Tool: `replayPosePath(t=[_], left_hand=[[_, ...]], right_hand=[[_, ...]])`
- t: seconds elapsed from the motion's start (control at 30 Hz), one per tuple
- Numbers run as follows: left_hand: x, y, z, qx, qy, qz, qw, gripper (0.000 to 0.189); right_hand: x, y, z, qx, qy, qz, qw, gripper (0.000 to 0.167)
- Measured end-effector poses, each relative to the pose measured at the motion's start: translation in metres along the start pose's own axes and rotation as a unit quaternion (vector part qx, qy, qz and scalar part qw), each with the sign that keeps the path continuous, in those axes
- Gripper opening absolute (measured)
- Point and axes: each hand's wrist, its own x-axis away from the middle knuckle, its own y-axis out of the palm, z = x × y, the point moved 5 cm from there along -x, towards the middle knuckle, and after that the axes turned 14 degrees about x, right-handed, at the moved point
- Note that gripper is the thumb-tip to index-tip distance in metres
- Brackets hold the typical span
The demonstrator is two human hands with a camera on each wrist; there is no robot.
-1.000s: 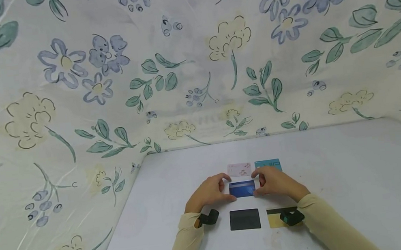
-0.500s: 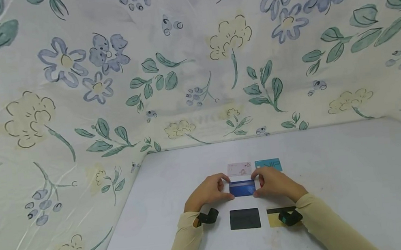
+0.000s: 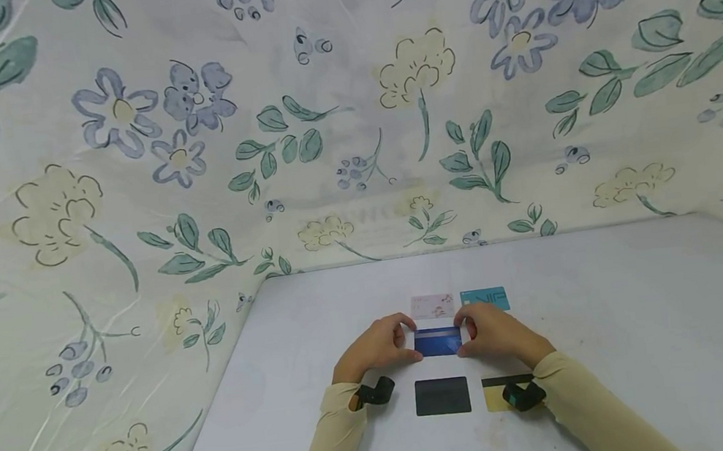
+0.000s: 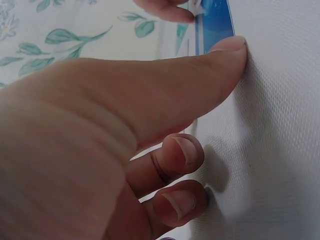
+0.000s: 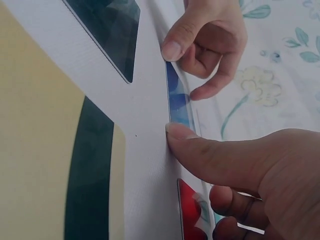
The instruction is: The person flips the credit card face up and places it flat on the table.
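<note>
A blue plastic card [image 3: 438,344] with a pale stripe lies flat at the middle of the white table. My left hand [image 3: 379,345] holds its left end, thumb at the near corner and index finger at the far one. On the opposite end, my right hand [image 3: 500,334] grips the corners in the same way. In the left wrist view the thumb [image 4: 227,55] presses the blue card's edge [image 4: 214,27]. The right wrist view has both thumbs along the card's near edge, with a red card [image 5: 189,212] partly hidden beneath my right hand.
Behind the hands lie a pink card [image 3: 432,306] and a teal card [image 3: 484,297] with large letters. Nearer are a black card [image 3: 442,396] and a gold card [image 3: 495,399] with a dark stripe, partly covered by the right wrist camera. Flowered cloth [image 3: 351,124] rises behind the white table [image 3: 642,313].
Both hands stay at the ends of the blue card with barely any movement. The left thumb has shifted slightly outward at the near corner.
</note>
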Motion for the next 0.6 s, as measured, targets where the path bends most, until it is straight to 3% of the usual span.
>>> replayPosePath(t=[0.6], left_hand=[[-0.0006,0.0017,0.0003,0.004,0.005,-0.011,0.9999,0.05]], right_hand=[[0.0038,-0.0022,-0.0066,0.01,0.002,-0.004,0.9999,0.044]])
